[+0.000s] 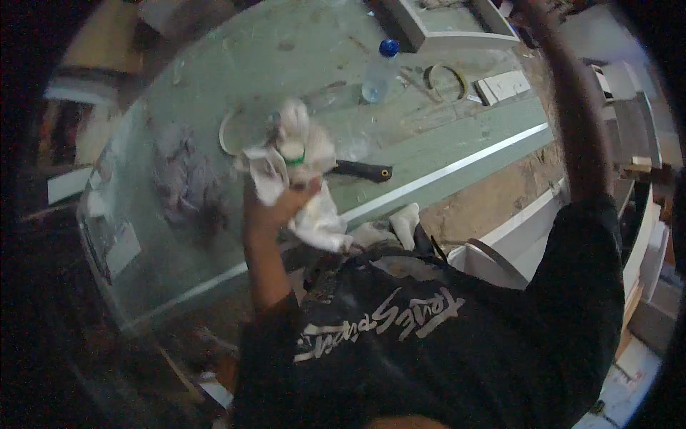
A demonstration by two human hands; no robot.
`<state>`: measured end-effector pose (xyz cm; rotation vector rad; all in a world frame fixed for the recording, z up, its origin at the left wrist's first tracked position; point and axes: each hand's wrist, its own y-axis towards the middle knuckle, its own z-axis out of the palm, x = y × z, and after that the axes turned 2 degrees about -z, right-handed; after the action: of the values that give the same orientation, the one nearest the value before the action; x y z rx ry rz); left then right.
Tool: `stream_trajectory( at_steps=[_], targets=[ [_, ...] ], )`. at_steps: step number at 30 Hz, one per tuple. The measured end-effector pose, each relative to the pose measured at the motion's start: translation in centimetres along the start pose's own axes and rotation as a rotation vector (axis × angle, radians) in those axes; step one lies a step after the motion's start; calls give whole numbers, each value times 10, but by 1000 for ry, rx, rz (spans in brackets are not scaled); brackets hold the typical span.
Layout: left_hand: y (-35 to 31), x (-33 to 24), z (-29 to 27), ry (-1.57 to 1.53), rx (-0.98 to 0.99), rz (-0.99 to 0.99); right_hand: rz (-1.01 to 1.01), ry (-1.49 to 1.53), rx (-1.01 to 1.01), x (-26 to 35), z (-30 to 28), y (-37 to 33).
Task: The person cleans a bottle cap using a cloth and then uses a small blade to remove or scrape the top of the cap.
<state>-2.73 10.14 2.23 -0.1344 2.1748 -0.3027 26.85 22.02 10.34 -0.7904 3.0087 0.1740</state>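
My left hand [284, 206] is closed around a crumpled white cloth [320, 218], raised above the green tabletop. A round pale item with a green ring [291, 156] shows among the folds; blur hides what it is. Just right of the cloth lies a black tool handle [364, 171] with a yellow-rimmed hole. To the left is a heap of greyish crumpled cloth [182, 175]. My right arm [582, 129] stretches to the far right, and my right hand [530, 8] is dark and partly cut off at the upper edge, near a white frame [464, 39].
A clear bottle with a blue cap [379, 71] stands on the green table [286, 64]. Beside it are a tape roll [446, 82] and white flat pieces [502, 88]. A pale ring [227, 134] lies behind the white cloth. White panels [522, 225] stand at the near right.
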Motion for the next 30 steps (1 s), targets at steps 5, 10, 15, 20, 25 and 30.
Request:
stream_trajectory(
  at_steps=[5, 10, 15, 20, 25, 30],
  targets=[
    [-6, 20, -7, -103, -181, 249, 74, -160, -62, -34, -46, -32],
    [2, 24, -13, -49, -129, 350, 125, -943, -227, -41, -50, -43],
    [69, 104, 17, 112, -7, 558, 459, 1069, -260, 87, 18, -51],
    [119, 105, 48, -181, -95, 697, 281, 1423, -316, 137, 128, -15],
    [141, 126, 67, -28, -74, 267, 281, 1636, -264, 155, 140, -4],
    [150, 160, 61, -26, -90, 448, 330, 1640, -252, 158, 188, 9]
  ],
)
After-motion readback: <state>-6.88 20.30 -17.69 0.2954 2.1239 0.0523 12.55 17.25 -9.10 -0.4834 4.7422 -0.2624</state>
